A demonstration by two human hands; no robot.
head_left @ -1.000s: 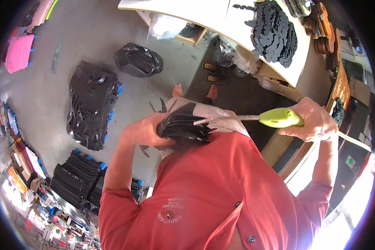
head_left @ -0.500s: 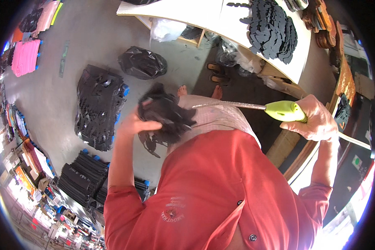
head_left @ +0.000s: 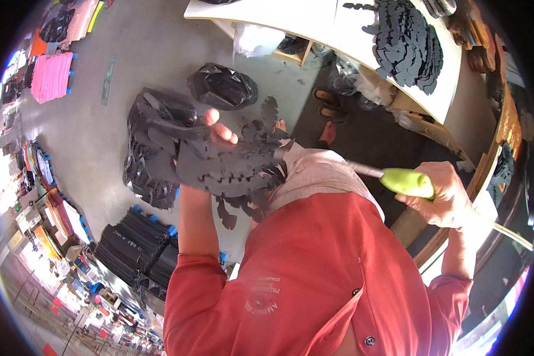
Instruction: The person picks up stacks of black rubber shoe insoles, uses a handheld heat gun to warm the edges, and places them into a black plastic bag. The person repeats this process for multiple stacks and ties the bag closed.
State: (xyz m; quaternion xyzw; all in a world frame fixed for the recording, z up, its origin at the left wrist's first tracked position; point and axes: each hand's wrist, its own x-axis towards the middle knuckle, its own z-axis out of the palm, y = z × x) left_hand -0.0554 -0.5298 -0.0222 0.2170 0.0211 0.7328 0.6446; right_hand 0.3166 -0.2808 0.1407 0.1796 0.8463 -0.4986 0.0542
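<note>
At left, fingers [head_left: 223,132] hold scalloped black pieces [head_left: 222,168].

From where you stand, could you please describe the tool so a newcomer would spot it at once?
Find the red shirt, then its wearer's right hand, at the picture's right. That hand holds the tool, whose thin shaft points left. Its lime-green handle sets it apart from the dark pieces in the left hand.
</note>
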